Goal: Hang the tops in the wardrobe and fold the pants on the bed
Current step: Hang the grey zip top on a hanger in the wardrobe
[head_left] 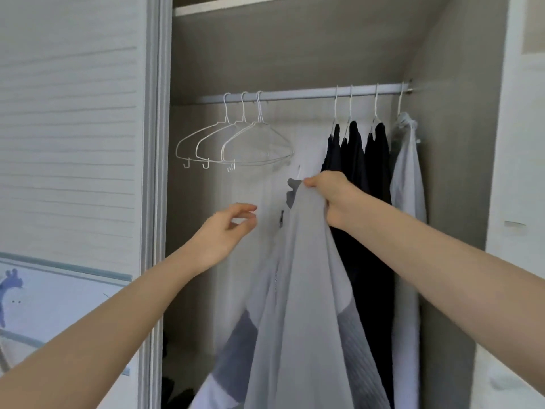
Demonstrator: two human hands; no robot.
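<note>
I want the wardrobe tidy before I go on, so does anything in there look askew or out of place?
Nothing looks damaged. The rail carries three bare hangers bunched at the left and hung tops at the right. Dark items lie on the wardrobe floor, too blurred to identify. The grey top gripped by the right hand is not hung yet.

left arm: bare, stretched forward and up from the lower left
left hand (224,228): raised, fingers loosely curled, gripping nothing
right arm: bare, reaching in from the lower right
right hand (330,199): higher than the left, fingers bunched in a tight grip on pale cloth
</note>
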